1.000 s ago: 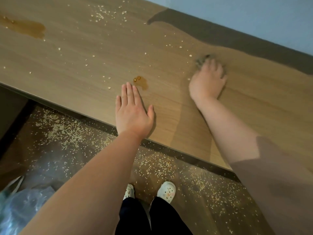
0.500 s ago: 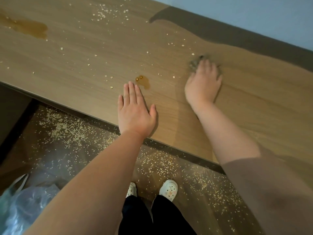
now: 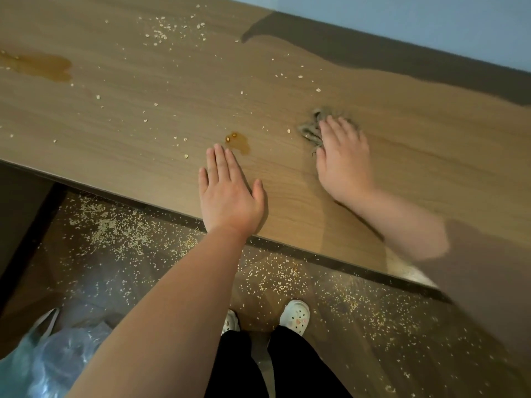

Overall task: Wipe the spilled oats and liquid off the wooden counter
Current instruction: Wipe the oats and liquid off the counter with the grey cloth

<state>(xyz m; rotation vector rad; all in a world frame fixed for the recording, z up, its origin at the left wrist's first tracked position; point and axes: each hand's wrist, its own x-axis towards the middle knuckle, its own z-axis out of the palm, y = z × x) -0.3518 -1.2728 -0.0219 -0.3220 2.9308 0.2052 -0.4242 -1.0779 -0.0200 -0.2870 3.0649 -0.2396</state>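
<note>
Beneath the straight, flattened fingers of the right hand (image 3: 343, 162), a crumpled grey-brown cloth (image 3: 311, 130) is pressed onto the wooden counter (image 3: 431, 156). The fingers are kept extended rather than curled, probably so that the limp, wadded fabric can be pushed along the surface instead of lifted. Just left of the cloth, a small glossy amber puddle (image 3: 238, 142) lies unwiped. Pale, flat oat flakes (image 3: 161, 34) are scattered thinly farther left of the cloth and toward the wall, and a larger amber puddle (image 3: 43, 67) is spread well to the cloth's left, so most of the work is judged to lie that way. Nearer the front edge than the cloth, touching the smooth, matte wood grain, the left hand (image 3: 228, 193) is laid open and flat with nothing held, apparently as a brace for leaning. Below the cloth, past the counter's dark edge, the glossy floor (image 3: 359, 311) is strewn with oats, and a thin, translucent plastic bag (image 3: 51, 357) is crumpled far to the left.
</note>
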